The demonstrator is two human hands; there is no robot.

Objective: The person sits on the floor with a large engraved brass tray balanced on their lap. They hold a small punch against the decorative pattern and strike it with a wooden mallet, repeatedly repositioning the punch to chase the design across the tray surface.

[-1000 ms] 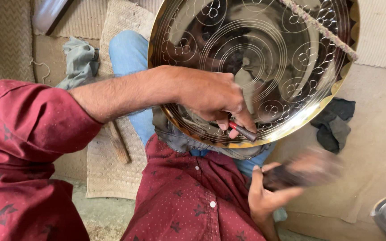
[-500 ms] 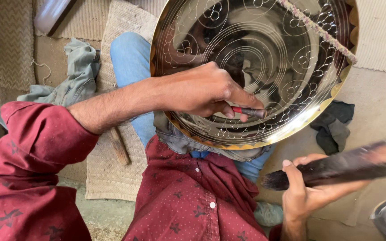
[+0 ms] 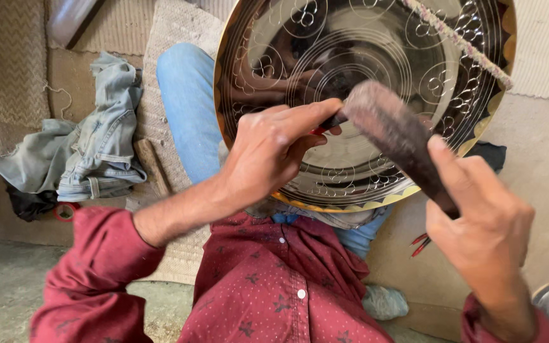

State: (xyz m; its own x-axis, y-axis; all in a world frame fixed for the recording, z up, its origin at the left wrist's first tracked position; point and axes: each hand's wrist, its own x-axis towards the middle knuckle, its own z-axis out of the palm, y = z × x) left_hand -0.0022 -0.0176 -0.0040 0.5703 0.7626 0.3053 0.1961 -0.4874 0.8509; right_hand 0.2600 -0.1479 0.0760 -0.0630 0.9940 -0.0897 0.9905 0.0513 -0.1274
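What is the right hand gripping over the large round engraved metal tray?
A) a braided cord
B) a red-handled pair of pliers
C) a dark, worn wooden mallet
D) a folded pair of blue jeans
C: the right hand is closed round the handle of a dark, worn wooden mallet, whose head sits in front of the large round engraved metal tray.

Open room over upper tray (image 3: 376, 38) face, crossed only by braided cord (image 3: 459, 41) at upper right. Lower centre of tray blocked by left hand (image 3: 268, 152) with thin tool (image 3: 328, 122) and by dark mallet (image 3: 401, 140) held in right hand (image 3: 484, 222). Narrow gap between both hands, above shirt (image 3: 274, 286). Left passage obstructed by denim heap (image 3: 90, 146) and wooden stick (image 3: 154, 168). Bare floor (image 3: 7, 286) at lower left.
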